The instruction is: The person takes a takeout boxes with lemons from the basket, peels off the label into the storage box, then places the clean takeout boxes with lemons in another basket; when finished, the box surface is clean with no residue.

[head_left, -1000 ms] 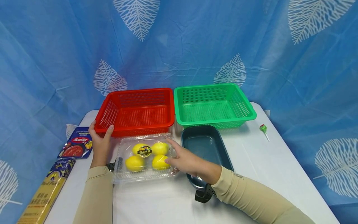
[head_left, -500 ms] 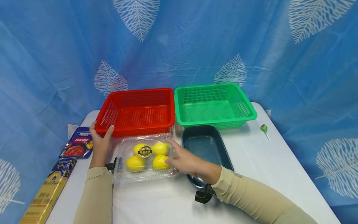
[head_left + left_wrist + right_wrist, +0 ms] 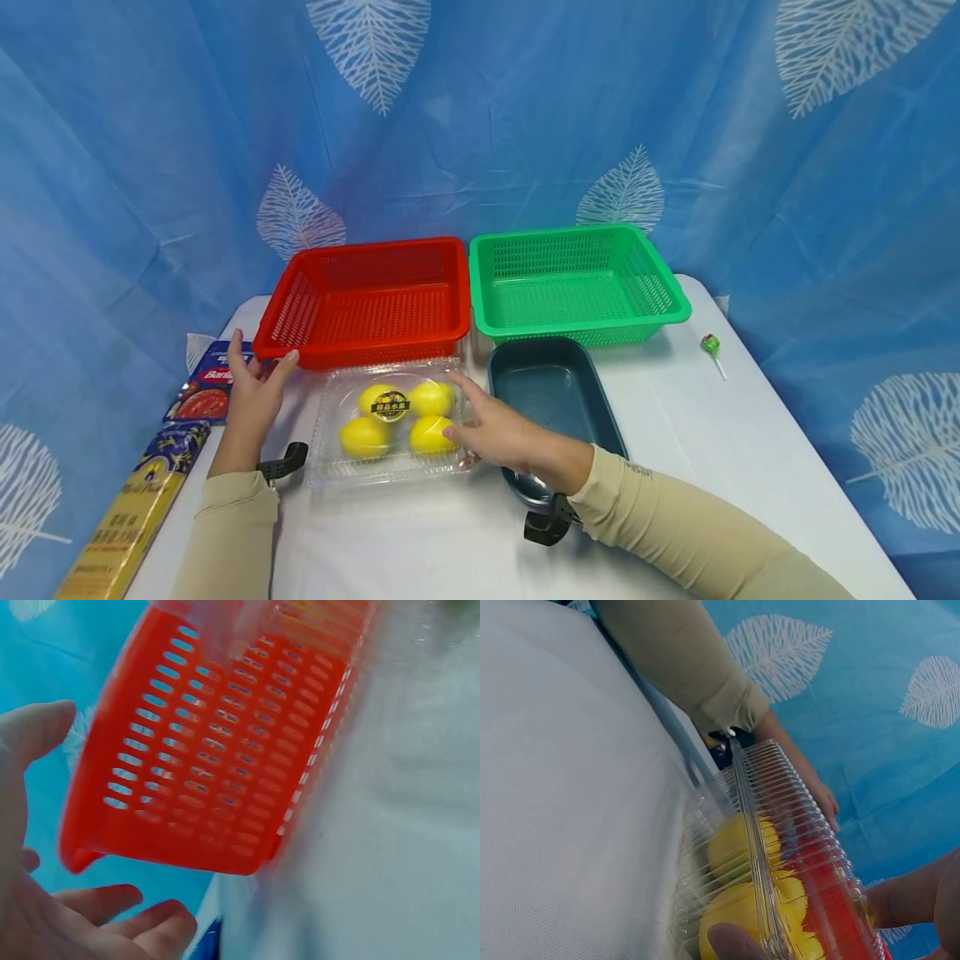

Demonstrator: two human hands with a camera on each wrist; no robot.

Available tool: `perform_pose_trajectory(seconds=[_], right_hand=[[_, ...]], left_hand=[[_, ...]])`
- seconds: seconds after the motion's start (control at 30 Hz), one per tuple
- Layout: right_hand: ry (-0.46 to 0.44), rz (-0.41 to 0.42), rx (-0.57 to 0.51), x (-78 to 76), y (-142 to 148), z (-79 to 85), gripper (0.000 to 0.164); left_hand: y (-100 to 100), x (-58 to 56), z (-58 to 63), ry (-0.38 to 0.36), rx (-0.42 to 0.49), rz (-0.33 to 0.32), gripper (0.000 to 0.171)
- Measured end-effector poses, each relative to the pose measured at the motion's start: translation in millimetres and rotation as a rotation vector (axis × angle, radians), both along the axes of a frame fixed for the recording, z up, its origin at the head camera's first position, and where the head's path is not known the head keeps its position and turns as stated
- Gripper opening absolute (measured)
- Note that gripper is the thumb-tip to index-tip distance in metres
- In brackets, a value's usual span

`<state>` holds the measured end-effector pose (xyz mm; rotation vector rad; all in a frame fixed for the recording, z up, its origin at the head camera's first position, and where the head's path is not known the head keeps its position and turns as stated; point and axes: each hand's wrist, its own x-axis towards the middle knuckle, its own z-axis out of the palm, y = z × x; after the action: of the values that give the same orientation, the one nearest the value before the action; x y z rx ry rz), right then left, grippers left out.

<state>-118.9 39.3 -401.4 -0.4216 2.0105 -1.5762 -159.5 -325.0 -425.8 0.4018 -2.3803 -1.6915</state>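
Note:
A clear plastic clamshell box (image 3: pixel 378 477) holding several yellow lemons (image 3: pixel 365 437) lies on the white table, a dark round label on its lid. My right hand (image 3: pixel 506 429) grips the box's right end, thumb toward the front and fingers toward the back; the right wrist view shows the thumb and fingers on either side of the ribbed box (image 3: pixel 761 844). Behind it stands a red basket (image 3: pixel 367 354). My left hand (image 3: pixel 251 404) is beside that basket's front left corner, fingers spread and holding nothing. In the left wrist view a gap separates the thumb from the basket wall (image 3: pixel 180 840).
A green basket (image 3: pixel 585 329) stands right of the red one. The dark blue oblong dish (image 3: pixel 543 375) sits partly under my right forearm. At far right lies a lollipop (image 3: pixel 708 344). A Barilla pouch (image 3: pixel 198 404) and a yellow pasta packet (image 3: pixel 123 525) line the left edge.
My left hand has let go of the red basket's front left corner and drawn back to the left. The right hand and the lemon box have stayed put.

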Motion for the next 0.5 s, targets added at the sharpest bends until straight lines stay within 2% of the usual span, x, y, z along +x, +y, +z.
perform_pose_trajectory(seconds=[0.17, 0.33, 0.43, 0.5], right_hand=[[0.006, 0.000, 0.007, 0.0, -0.1, 0.9, 0.078], [0.007, -0.006, 0.020, -0.6, -0.1, 0.2, 0.079], [0.003, -0.009, 0.018, -0.8, -0.2, -0.1, 0.079], [0.000, -0.011, 0.013, -0.7, -0.2, -0.4, 0.079]], left_hand=[[2.8, 22.3, 5.2, -0.053, -0.093, -0.044, 0.100], [19.0, 45.3, 0.9, -0.088, -0.127, -0.074, 0.098], [25.1, 53.2, -3.1, -0.123, -0.061, -0.138, 0.092], [27.1, 55.9, -5.7, -0.147, 0.002, -0.208, 0.086]])
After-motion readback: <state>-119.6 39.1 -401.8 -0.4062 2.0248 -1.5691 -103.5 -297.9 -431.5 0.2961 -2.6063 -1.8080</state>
